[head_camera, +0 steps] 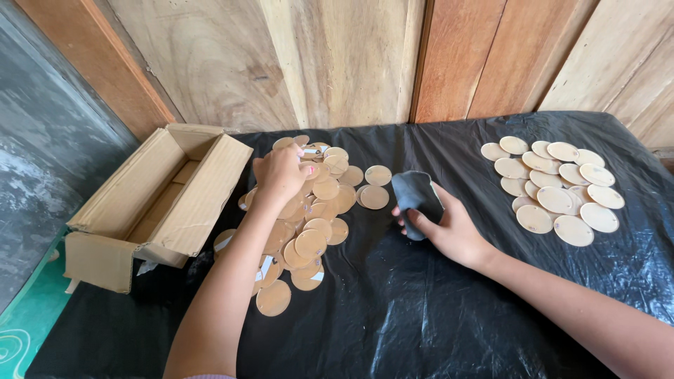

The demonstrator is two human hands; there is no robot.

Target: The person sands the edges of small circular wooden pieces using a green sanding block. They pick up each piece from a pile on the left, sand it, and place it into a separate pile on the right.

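Left hand [281, 172]: fingers curled, pinching a disc atop brown disc pile [302, 224], centre-left.
Right hand [449, 228]: fingers clamped round dark grey pad [415, 200], mid-table.
Progress (est.): pale disc group [554, 186] at right looks finished; brown pile bigger, so most work left.
Surface: black plastic sheet [421, 316] over table.
Box: open cardboard box [165, 193], left edge.
Room: wood plank wall [337, 63] behind.

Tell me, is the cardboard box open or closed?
Open. The cardboard box lies tipped on its side on the black sheet, flaps spread wide. What is inside, I cannot tell.
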